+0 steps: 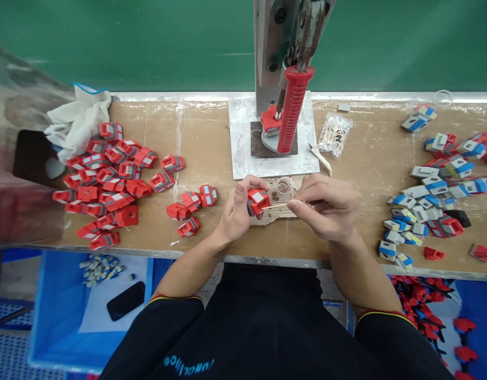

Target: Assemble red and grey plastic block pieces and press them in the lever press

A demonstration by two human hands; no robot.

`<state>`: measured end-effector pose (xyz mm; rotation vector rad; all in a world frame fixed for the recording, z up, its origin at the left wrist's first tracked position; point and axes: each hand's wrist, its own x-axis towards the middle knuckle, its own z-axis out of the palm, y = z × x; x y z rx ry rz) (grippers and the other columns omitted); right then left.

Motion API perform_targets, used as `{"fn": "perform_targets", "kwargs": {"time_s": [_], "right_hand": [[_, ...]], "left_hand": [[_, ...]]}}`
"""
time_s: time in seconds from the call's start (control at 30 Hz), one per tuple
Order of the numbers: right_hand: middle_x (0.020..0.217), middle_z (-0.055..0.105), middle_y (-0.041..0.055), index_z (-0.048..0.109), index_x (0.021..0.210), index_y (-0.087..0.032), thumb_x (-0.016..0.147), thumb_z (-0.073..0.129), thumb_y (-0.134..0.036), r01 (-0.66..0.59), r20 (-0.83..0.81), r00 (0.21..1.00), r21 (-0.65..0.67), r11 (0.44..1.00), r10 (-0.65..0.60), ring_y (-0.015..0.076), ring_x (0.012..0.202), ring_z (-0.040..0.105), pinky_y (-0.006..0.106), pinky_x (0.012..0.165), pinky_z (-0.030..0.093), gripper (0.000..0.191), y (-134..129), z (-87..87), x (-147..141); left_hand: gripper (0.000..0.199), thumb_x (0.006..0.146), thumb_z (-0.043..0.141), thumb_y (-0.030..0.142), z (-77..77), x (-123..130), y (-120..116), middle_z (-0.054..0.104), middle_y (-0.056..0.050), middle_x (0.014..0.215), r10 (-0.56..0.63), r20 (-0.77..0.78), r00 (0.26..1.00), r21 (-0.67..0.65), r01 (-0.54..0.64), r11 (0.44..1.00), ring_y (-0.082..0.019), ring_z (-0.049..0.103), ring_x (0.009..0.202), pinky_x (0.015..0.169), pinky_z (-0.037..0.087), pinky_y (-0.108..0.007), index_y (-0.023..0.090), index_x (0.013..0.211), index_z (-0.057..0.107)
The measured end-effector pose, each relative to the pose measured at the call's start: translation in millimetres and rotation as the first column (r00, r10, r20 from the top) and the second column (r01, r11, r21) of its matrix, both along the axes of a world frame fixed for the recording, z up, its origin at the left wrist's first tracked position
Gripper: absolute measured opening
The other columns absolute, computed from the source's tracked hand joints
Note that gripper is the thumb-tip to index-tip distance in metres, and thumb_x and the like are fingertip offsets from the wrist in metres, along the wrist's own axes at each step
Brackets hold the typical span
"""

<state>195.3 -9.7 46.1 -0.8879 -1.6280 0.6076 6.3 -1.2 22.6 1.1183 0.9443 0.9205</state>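
Observation:
My left hand (pixel 238 211) grips a small red toy vehicle part (pixel 259 201) with a pale window patch. In my right hand (pixel 326 205) a thin cotton swab (pixel 275 206) is pinched, its far end reaching the lower right side of the red part. Below and between the hands lies a stained piece of cardboard (pixel 280 214) with a small clear cup (pixel 285 186) on it. Just beyond stands a hand press with a red lever handle (pixel 293 111); another red toy part (pixel 270 121) sits under its plunger.
Many red toy parts (pixel 112 184) are heaped on the left, near white gloves (pixel 83 119). White-and-blue parts (pixel 433 184) pile up on the right. A bag of cotton swabs (pixel 335 135) and a white-handled blade (pixel 321 159) lie beside the press. Blue bins (pixel 57 316) stand below the bench.

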Motion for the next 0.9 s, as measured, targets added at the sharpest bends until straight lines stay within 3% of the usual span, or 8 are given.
{"fn": "perform_targets", "kwargs": {"time_s": [0.4,0.6,0.67,0.73,0.9], "right_hand": [[0.059,0.066,-0.0031,0.068,0.067,-0.023,0.088,0.077,-0.017,0.033,0.054,0.998,0.014,0.999,-0.034,0.0092,0.049,0.054,0.025,0.047,0.041,0.023,1.3,4.9,4.8],[0.056,0.062,-0.0027,0.068,0.064,-0.023,0.093,0.075,-0.037,0.135,-0.004,0.991,-0.002,0.991,-0.135,0.0103,0.046,0.048,0.029,0.047,0.039,0.033,1.2,7.3,20.2],[0.055,0.061,-0.0028,0.068,0.064,-0.024,0.094,0.075,-0.039,0.162,0.092,0.983,-0.032,0.986,-0.158,0.0112,0.049,0.049,0.029,0.049,0.038,0.034,2.8,8.9,30.9],[0.059,0.063,-0.0024,0.070,0.068,-0.023,0.094,0.075,-0.036,0.125,0.252,0.962,-0.079,0.989,-0.102,0.0112,0.052,0.051,0.029,0.051,0.038,0.029,5.1,7.6,38.9],[0.076,0.070,0.0010,0.075,0.081,-0.023,0.099,0.069,-0.031,0.089,0.564,0.825,-0.092,0.992,-0.022,0.0129,0.066,0.060,0.027,0.059,0.039,0.021,11.0,-13.4,32.0]], "left_hand": [[0.077,0.089,0.037,0.094,-0.2,-0.3,0.1,0.070,-0.003,0.068,0.008,0.011,1.000,0.000,-0.008,1.000,-0.012,0.057,0.046,0.042,0.045,-0.025,0.020,0.094,0.061],[0.076,0.089,0.040,0.093,0.3,0.5,0.7,0.071,-0.003,0.067,0.020,0.053,0.998,-0.017,-0.019,1.000,-0.011,0.055,0.043,0.041,0.043,-0.024,0.020,0.091,0.059],[0.075,0.089,0.041,0.093,0.5,1.0,1.2,0.071,-0.003,0.066,0.020,0.071,0.997,-0.023,-0.018,1.000,-0.011,0.053,0.041,0.040,0.042,-0.024,0.020,0.089,0.059],[0.074,0.089,0.043,0.092,0.2,1.5,2.2,0.071,-0.002,0.065,0.020,0.098,0.995,-0.035,-0.017,0.999,-0.011,0.053,0.041,0.040,0.042,-0.023,0.020,0.089,0.059],[0.074,0.086,0.048,0.093,-1.3,1.0,6.4,0.069,-0.002,0.061,0.016,0.186,0.982,-0.072,-0.003,0.997,-0.012,0.055,0.041,0.040,0.043,-0.024,0.020,0.085,0.060]]}}
